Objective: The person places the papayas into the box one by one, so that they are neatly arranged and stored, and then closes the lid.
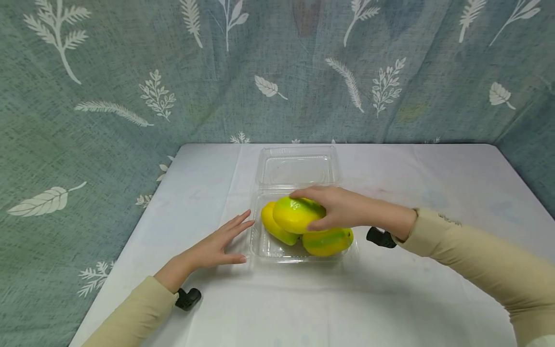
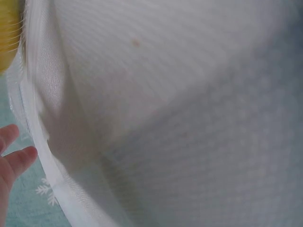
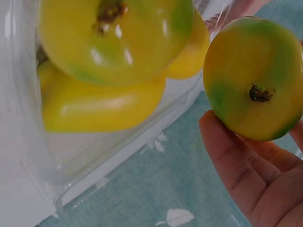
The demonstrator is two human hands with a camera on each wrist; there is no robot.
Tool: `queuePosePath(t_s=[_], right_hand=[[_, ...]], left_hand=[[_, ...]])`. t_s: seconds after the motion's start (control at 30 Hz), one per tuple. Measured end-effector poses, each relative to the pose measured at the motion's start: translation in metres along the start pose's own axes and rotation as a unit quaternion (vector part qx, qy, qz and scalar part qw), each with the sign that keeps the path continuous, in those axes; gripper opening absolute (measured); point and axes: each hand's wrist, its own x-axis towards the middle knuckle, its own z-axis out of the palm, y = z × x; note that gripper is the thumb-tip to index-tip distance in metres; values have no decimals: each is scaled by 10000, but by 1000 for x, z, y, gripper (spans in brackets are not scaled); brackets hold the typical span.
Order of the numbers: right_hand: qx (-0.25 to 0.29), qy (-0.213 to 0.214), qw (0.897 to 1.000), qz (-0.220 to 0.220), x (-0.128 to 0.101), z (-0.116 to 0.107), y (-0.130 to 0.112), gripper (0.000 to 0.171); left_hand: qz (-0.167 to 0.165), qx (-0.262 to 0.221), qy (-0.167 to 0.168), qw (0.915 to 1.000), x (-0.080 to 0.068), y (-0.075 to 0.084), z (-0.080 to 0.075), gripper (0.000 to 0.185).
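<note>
My right hand [image 1: 342, 207] grips a yellow-green mango [image 1: 297, 215] from above, thumb on the near side and fingers on the far side. In the right wrist view, the held mango [image 3: 255, 78] shows its dark stem end. Under it, a clear plastic clamshell container [image 1: 277, 254] holds more mangoes: one on the left [image 1: 276, 229] and one at the front right [image 1: 328, 242]. The right wrist view also shows a mango [image 3: 187, 59] partly hidden behind the others. My left hand [image 1: 212, 248], fingers spread and holding nothing, hovers beside the container's left edge.
The container's lid [image 1: 299, 168] lies folded back, away from me. A white cloth covers the table [image 1: 412, 299]. Behind it hangs a grey-green curtain [image 1: 299, 72] with white leaf prints.
</note>
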Motion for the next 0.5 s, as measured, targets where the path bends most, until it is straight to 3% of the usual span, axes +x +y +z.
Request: queuePosePath(t_s=[0.5], right_hand=[[-680, -318, 9970, 188, 11, 33, -16, 58]], left_hand=[[19, 19, -2, 10000, 0, 0, 0, 81]])
